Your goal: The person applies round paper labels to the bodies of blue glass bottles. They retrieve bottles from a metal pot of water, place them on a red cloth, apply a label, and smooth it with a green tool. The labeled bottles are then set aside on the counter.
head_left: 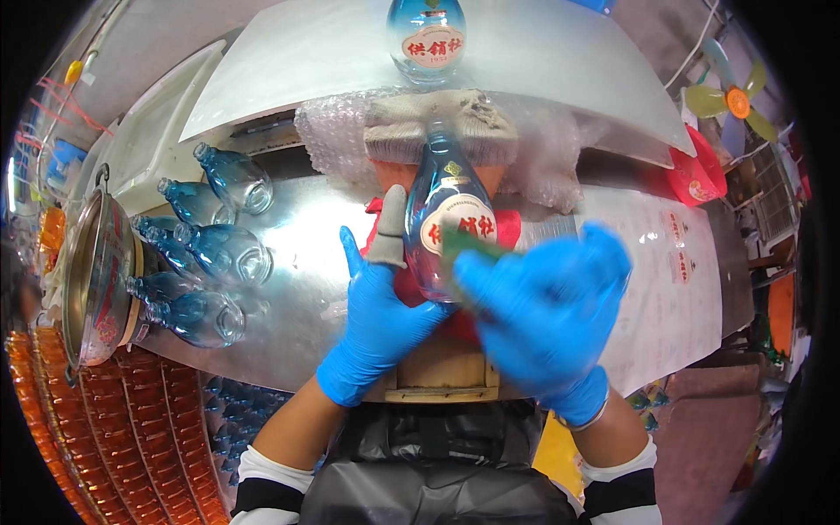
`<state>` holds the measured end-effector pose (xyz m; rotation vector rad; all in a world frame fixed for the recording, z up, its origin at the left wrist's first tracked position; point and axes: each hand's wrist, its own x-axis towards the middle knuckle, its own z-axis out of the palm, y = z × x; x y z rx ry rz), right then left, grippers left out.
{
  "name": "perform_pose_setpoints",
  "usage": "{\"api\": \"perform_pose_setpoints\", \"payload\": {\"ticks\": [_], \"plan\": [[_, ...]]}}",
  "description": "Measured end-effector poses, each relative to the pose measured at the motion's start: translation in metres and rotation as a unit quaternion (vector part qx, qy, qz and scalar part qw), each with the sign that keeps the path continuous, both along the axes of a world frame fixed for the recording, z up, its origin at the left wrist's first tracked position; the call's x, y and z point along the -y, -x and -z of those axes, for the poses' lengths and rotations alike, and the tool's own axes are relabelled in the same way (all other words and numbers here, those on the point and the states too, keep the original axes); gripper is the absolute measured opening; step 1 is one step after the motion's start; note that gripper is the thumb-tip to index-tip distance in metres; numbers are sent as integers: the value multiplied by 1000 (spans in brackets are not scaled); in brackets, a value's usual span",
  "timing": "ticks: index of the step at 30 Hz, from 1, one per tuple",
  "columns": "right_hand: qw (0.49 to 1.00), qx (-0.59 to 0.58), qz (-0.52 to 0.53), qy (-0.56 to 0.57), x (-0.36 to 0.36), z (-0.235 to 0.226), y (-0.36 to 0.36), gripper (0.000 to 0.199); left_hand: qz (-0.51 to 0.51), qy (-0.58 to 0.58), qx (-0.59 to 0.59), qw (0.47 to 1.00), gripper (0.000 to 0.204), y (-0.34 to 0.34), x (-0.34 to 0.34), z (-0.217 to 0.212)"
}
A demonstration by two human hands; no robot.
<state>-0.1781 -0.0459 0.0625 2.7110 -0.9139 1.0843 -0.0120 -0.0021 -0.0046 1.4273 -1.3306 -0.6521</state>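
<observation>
A blue glass bottle (444,210) with a round red-and-white label lies neck-away on a red cloth (411,289) in front of me. My left hand (378,306), in a blue glove with a grey cover on one finger, holds the bottle's left side. My right hand (547,306), also blue-gloved and blurred, presses a small green pad (468,242) against the bottle's label. The bottle's neck rests on a dirty grey pad (455,122) over bubble wrap (337,131).
Several empty blue bottles (210,262) lie on the shiny metal table (297,254) at left, beside a metal bowl (92,271). One labelled bottle (426,35) stands at the back. Sheets of labels (674,280) lie at right. Orange crates (131,437) sit lower left.
</observation>
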Motion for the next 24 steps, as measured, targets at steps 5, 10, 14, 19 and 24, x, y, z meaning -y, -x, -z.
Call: {"api": "perform_pose_setpoints", "payload": {"ticks": [5, 10, 14, 19, 24], "plan": [[995, 42, -51, -78, -23, 3, 12, 35, -7, 103, 257, 961, 72, -9, -4, -8], [953, 227, 15, -202, -20, 16, 29, 37, 15, 77, 419, 905, 58, -20, -9, -16], [963, 222, 36, -149, -12, 14, 23, 39, 15, 33, 331, 943, 71, -23, -14, -8], [998, 55, 32, -14, 9, -17, -10, 34, 18, -2, 135, 991, 99, -12, -2, -8], [989, -37, -115, 90, -24, 5, -11, 37, 83, 38, -176, 980, 83, -9, 14, 1]]}}
